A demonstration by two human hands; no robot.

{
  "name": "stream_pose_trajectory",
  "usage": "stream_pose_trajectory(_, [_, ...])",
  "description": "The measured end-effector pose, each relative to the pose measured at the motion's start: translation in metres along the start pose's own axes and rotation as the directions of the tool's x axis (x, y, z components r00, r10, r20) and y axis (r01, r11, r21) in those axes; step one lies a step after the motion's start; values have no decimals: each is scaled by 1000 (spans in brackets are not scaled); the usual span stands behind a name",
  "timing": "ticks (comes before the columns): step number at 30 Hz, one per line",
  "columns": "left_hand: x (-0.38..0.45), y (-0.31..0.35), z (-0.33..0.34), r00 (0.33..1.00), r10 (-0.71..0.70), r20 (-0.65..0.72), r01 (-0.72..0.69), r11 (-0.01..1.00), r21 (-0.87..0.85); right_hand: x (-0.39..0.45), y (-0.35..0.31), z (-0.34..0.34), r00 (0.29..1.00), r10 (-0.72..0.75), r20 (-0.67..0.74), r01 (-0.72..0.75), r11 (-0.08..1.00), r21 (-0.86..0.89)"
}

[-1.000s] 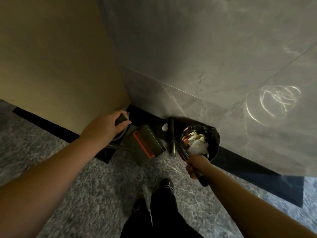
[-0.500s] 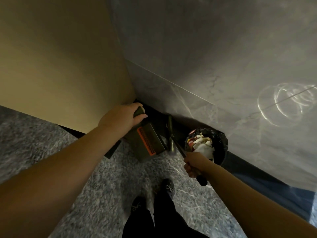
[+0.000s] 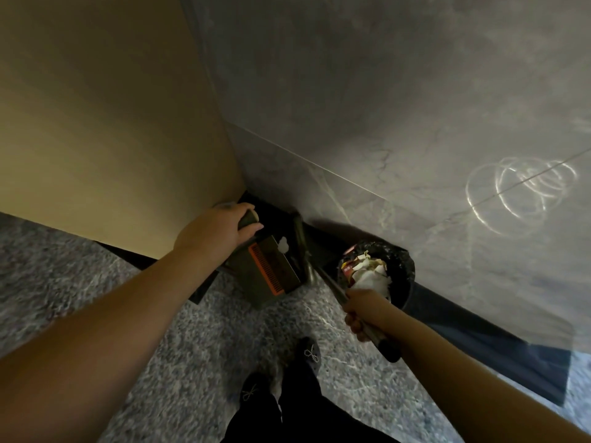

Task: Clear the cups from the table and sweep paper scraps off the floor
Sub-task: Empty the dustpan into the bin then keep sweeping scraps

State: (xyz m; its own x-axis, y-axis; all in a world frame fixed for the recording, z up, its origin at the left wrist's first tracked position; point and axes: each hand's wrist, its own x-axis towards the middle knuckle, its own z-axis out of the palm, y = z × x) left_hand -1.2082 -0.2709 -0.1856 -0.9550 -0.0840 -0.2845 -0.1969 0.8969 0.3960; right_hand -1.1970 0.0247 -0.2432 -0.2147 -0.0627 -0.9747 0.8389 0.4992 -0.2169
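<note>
Since the earlier frame your left hand [image 3: 220,230] has carried the dustpan [image 3: 268,270] deeper into the corner, fingers wrapped on its handle. Keep it tilted back so the paper scrap [image 3: 283,245] stays aboard. Your right hand [image 3: 364,311] grips the broom [image 3: 303,251] handle beside the full bin [image 3: 399,266].
</note>
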Motion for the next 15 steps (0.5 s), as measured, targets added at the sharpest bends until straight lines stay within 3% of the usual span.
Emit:
stream_pose_trajectory(5, [-1,0,6,1000,5,-27,-5,1000,8,29,-23,-3,985,-151,-88,116,939,-323])
stream_pose_trajectory(10, [-4,2,7,997,39,-64,-37,999,28,38,-19,5,998,-51,24,55,968,-244])
stream_pose_trajectory(12, [-8,3,7,996,44,-81,-42,999,32,35,-7,9,994,-67,84,88,955,-284])
stream_pose_trajectory(15, [-14,5,9,996,36,-84,-33,999,27,30,12,10,991,-76,108,96,977,-192])
